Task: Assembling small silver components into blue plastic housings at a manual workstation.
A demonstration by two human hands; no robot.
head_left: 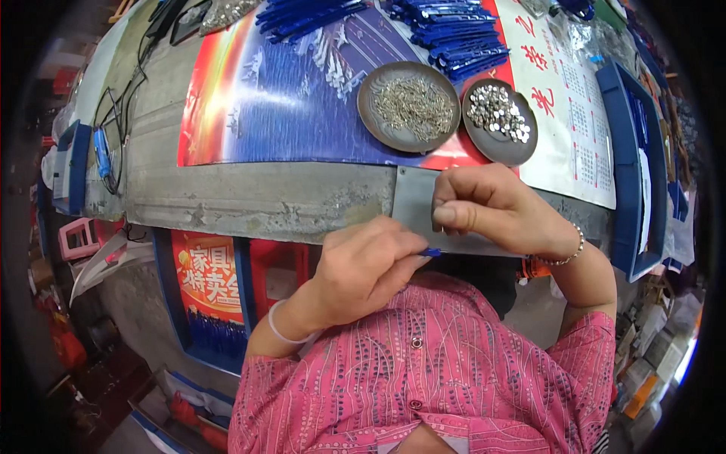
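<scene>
My left hand is closed in a pinch at the table's front edge. From between its thumb and fingers pokes the end of a slim blue piece; the rest is hidden in the hand. Just to the right and slightly higher, my right hand is closed, thumb against curled fingers. Something tiny may show under its fingertips, too small to name. Beyond the hands stand a round dish of thin metal pins and a smaller dish of small shiny metal discs.
Piles of slim blue pieces lie on the poster covering the far table. A blue bin flanks the right side. Below the table edge at left sits another blue bin holding blue pieces. A cable trails at far left.
</scene>
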